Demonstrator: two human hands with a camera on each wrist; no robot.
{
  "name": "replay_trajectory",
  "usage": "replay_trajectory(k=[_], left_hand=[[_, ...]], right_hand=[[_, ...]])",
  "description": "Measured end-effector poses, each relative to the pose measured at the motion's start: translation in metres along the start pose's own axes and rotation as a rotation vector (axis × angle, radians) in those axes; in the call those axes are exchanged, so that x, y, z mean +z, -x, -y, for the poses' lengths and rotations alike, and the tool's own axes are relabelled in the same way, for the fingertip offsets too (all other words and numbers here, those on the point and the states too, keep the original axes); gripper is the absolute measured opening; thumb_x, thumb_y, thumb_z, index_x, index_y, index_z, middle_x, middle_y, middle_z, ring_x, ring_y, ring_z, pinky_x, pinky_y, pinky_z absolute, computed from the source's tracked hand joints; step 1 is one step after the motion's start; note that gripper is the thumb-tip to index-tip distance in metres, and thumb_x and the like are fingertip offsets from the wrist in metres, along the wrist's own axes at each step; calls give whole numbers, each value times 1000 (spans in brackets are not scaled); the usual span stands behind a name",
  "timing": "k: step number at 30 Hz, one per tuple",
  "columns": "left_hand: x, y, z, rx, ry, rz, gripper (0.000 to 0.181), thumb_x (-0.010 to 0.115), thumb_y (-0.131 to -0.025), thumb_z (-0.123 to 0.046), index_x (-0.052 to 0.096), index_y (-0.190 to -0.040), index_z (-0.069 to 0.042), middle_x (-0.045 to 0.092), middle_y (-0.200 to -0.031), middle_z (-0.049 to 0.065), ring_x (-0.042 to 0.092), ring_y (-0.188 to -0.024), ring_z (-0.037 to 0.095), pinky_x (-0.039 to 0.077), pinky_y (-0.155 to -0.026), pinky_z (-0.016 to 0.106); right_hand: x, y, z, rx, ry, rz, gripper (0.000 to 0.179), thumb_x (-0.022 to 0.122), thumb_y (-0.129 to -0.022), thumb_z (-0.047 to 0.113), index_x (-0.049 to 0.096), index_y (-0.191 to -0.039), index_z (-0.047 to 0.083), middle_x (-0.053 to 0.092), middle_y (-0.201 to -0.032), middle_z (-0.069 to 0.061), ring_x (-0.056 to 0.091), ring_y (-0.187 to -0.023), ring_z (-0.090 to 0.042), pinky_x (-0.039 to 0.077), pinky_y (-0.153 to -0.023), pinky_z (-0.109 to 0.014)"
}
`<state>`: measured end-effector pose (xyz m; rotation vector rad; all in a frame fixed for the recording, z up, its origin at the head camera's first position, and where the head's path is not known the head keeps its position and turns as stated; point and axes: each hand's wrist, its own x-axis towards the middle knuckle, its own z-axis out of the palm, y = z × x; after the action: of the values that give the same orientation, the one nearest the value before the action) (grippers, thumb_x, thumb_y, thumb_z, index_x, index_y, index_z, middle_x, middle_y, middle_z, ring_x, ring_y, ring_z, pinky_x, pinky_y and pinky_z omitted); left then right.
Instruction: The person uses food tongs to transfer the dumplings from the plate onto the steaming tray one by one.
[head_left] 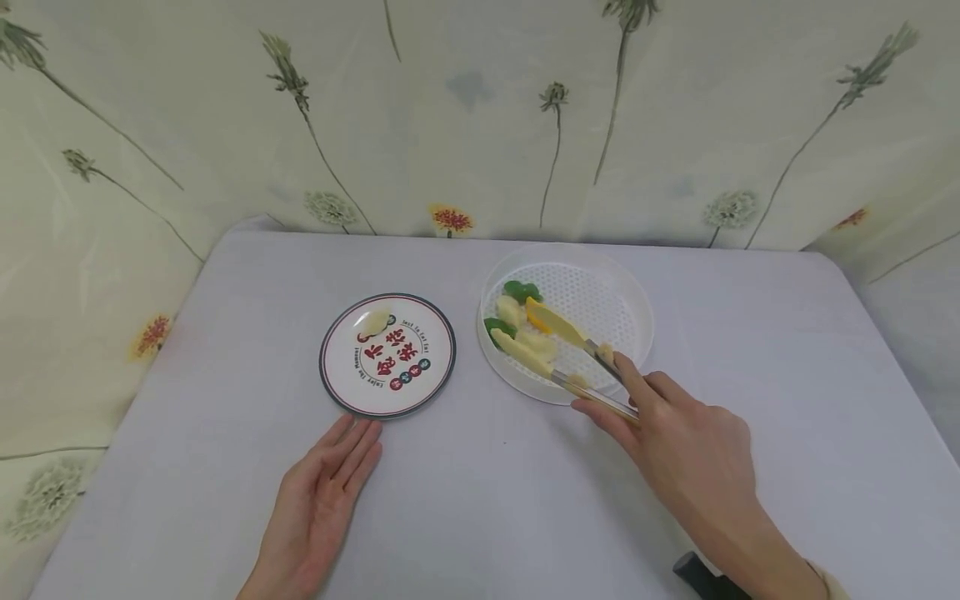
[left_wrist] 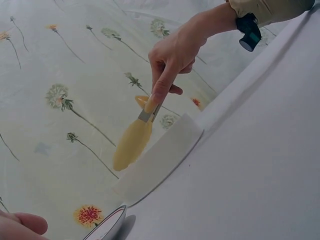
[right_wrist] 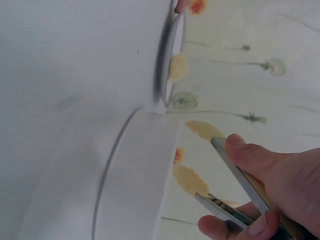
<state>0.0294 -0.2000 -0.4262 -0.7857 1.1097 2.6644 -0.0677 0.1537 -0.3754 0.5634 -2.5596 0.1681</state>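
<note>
My right hand (head_left: 690, 446) grips a pair of tongs (head_left: 522, 354) with metal arms and yellow, leaf-shaped tips. Their tips stand spread apart over a round white perforated tray (head_left: 615, 308). Between and around the tips lie a pale yellow piece (head_left: 538, 344), another pale piece (head_left: 510, 312), an orange-yellow piece (head_left: 537, 321) and green pieces (head_left: 522, 292). To the left is a white plate (head_left: 341, 354) with a dark rim and red characters, holding one pale yellow piece (head_left: 372, 323). My left hand (head_left: 318, 500) has straight fingers, with fingertips right at the plate's near rim.
A white cloth covers the table (head_left: 480, 500). Behind it hangs a curtain (head_left: 465, 125) printed with dandelions and flowers. A black wrist device (left_wrist: 248, 32) sits at the right wrist, beside a beige sleeve (left_wrist: 280, 10).
</note>
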Motion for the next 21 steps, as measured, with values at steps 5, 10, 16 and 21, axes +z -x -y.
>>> replay_trajectory(k=[5,10,16,21], left_hand=[[0,0,1,12,-7,6,66,38,-116,-20,8,-174,-10,23,-179,12,35,-165,21,42,-132,27],[2,0,1,8,-12,-7,66,38,-115,-20,9,-174,-10,24,-179,12,35,-164,21,44,-131,27],[2,0,0,2,-9,-28,65,38,-115,-20,11,-174,-11,26,-179,11,37,-164,20,45,-130,26],[2,1,1,12,-17,-15,66,38,-115,-20,8,-174,-10,24,-179,12,35,-165,21,42,-132,27]], right_hand=[[2,-9,13,-63,-8,-37,91,25,-102,83,78,-130,14,69,-73,-6,28,-42,-7,18,-40,-20],[6,-11,27,-124,-43,-45,89,24,-104,81,79,-129,15,68,-74,-1,30,-42,-5,15,-40,-17],[12,-18,42,-180,-69,-41,89,24,-104,80,77,-129,13,68,-76,-2,33,-44,-8,21,-38,-18],[18,-28,54,-209,-76,10,76,61,-95,75,74,-133,11,66,-78,-3,28,-45,-10,22,-38,-19]])
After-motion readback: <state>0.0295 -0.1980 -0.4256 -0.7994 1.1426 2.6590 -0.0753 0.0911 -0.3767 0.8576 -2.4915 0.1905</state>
